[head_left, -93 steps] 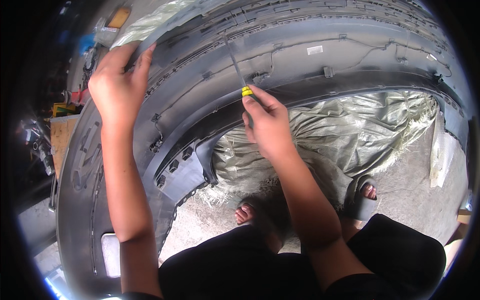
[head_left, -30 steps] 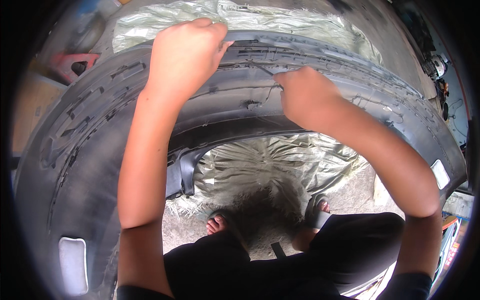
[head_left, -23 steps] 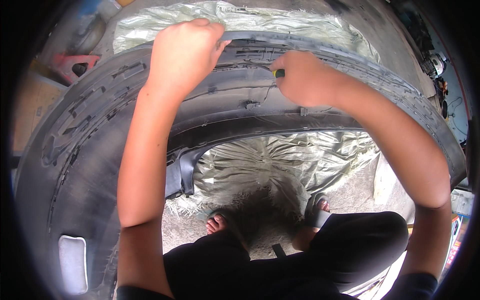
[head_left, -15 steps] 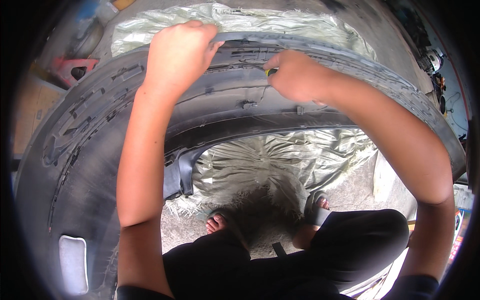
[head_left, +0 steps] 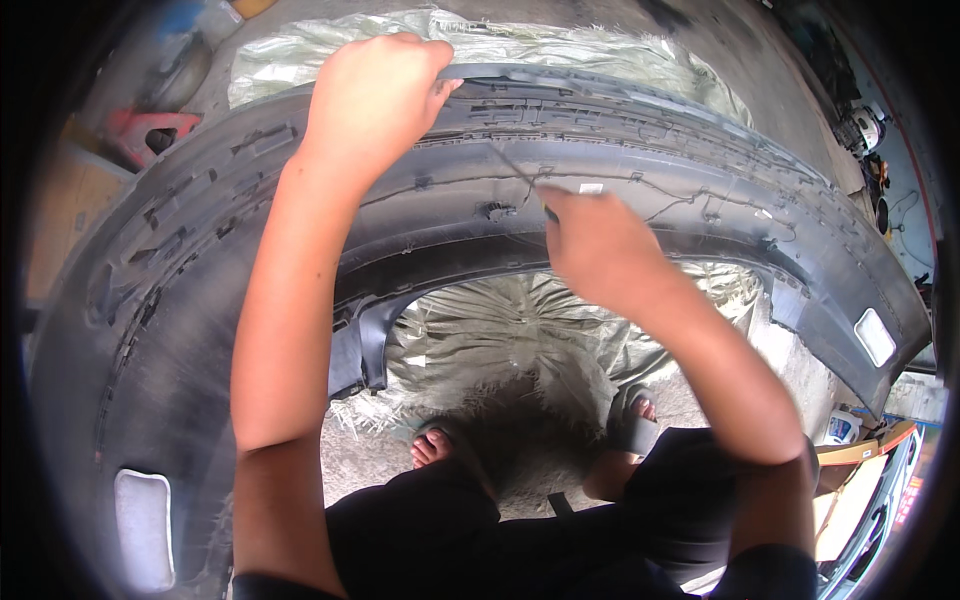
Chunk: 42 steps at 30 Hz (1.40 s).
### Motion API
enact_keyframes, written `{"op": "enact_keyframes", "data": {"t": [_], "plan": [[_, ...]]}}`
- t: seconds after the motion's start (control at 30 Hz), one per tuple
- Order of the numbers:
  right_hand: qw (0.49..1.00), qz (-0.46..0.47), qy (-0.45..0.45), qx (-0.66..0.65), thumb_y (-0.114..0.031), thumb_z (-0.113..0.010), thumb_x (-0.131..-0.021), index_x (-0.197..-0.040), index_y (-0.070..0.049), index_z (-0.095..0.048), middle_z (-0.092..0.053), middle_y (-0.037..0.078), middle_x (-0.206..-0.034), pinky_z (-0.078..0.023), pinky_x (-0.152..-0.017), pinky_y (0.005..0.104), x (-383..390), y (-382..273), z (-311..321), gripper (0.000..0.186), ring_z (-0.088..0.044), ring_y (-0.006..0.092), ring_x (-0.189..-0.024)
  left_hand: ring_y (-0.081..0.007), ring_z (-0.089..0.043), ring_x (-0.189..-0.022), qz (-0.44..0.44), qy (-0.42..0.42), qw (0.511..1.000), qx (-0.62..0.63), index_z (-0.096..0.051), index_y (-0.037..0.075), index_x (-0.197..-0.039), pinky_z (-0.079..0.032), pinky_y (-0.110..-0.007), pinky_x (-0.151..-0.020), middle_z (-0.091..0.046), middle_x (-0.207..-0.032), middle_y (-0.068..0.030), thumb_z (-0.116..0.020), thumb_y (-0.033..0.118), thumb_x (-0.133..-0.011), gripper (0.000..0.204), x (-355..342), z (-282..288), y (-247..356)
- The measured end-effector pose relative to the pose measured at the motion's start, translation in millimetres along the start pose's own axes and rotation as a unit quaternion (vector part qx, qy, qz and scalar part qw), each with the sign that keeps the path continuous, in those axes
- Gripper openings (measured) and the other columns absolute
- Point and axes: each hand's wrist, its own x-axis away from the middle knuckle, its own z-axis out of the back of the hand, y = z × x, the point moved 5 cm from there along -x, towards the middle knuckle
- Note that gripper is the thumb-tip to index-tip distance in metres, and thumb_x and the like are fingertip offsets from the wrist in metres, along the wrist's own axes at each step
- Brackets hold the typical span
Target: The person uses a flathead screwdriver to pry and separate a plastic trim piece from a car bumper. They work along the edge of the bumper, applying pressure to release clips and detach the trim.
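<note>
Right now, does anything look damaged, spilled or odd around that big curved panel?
The pale woven sheet within the curve of the dark panel looks untidy: it is bunched in creases and its near edge is frayed into loose strands. The panel's inner face looks dusty and streaked. No spill or clear break stands out.

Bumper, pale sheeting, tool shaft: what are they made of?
Bumper: probably plastic, dull dark grey; looks thin, moulded and slotted.
Pale sheeting: likely woven plastic, slight sheen; crinkled, frayed along its edge.
Tool shaft: perhaps steel, being thin and straight; blur hides its finish.
</note>
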Motion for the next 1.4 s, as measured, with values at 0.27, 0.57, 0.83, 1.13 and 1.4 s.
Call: {"op": "enact_keyframes", "data": {"t": [0.27,0.57,0.83,1.13,1.4], "plan": [[0.905,-0.090,0.090,-0.407,-0.015,-0.059,-0.099,-0.136,0.000,-0.061,-0.069,0.015,-0.088,-0.048,-0.065,0.0350,20,26,-37,0.041,-0.063,0.0254,-0.070,-0.0369,-0.067,-0.076,0.005,0.009,1.000,-0.006,-0.067,0.006,-0.086,-0.054,-0.046,-0.066,-0.066,-0.080,-0.0116,-0.079,0.028,-0.085,0.026,3,1,0],[0.746,-0.175,0.019,-0.642,-0.015,-0.058,-0.101,-0.147,-0.003,-0.052,-0.058,0.010,-0.081,-0.026,-0.040,0.0247,13,18,-33,0.048,-0.042,0.0089,-0.047,-0.0326,-0.071,-0.075,0.015,0.003,0.999,-0.030,-0.072,0.009,-0.085,-0.057,-0.044,-0.067,-0.069,-0.080,-0.0100,-0.080,0.028,-0.082,0.020,2,2,7],[0.758,-0.185,0.043,-0.624,-0.015,-0.058,-0.101,-0.147,-0.002,-0.051,-0.058,0.010,-0.082,-0.027,-0.040,0.0249,9,16,-34,0.048,-0.041,0.0088,-0.049,-0.0343,-0.069,-0.075,0.009,0.017,1.000,-0.020,-0.070,0.008,-0.087,-0.055,-0.045,-0.065,-0.068,-0.081,-0.0098,-0.080,0.029,-0.083,0.024,3,3,4],[0.761,-0.182,0.037,-0.621,-0.015,-0.058,-0.101,-0.147,-0.003,-0.052,-0.058,0.008,-0.081,-0.027,-0.041,0.0253,10,17,-33,0.047,-0.040,0.0089,-0.049,-0.0330,-0.071,-0.076,0.016,0.012,0.999,-0.026,-0.072,0.009,-0.085,-0.057,-0.044,-0.067,-0.069,-0.080,-0.0102,-0.080,0.027,-0.082,0.020,2,3,6],[0.754,-0.183,0.043,-0.629,-0.015,-0.058,-0.101,-0.147,-0.003,-0.051,-0.058,0.009,-0.080,-0.026,-0.041,0.0257,6,15,-39,0.049,-0.039,0.0093,-0.047,-0.0349,-0.068,-0.074,-0.012,0.028,0.999,-0.025,-0.068,0.007,-0.085,-0.054,-0.045,-0.064,-0.066,-0.080,-0.0098,-0.079,0.030,-0.084,0.026,4,3,8]]}}
